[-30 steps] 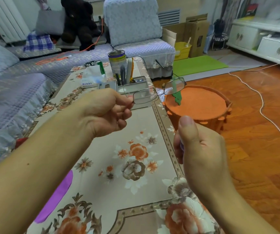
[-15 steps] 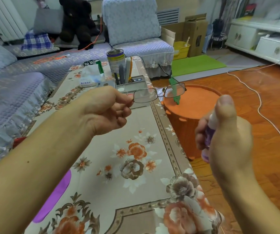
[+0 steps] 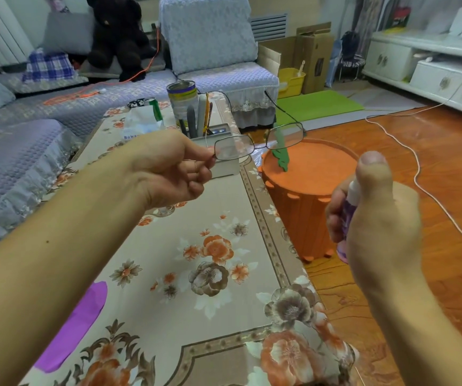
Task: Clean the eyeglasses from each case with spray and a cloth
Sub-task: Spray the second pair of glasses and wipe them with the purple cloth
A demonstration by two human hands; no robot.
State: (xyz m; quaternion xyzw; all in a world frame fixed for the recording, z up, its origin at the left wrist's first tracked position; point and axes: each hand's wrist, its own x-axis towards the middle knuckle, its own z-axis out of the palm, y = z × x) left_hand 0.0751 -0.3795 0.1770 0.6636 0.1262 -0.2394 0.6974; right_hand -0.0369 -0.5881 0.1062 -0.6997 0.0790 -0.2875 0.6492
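The left hand (image 3: 165,174) pinched the eyeglasses (image 3: 257,144) by one lens corner, held up over the bench (image 3: 196,274). The right hand (image 3: 374,218) gripped a purple spray bottle (image 3: 348,215), thumb on top. Spraying looked imminent; the nozzle probably needed aiming at the lenses.

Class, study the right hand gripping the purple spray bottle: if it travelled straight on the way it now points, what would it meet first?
Probably the eyeglasses pinched by the left hand. The right hand aims the spray bottle roughly that way, nothing visibly between them; depth is uncertain, so it might pass over the orange stool.
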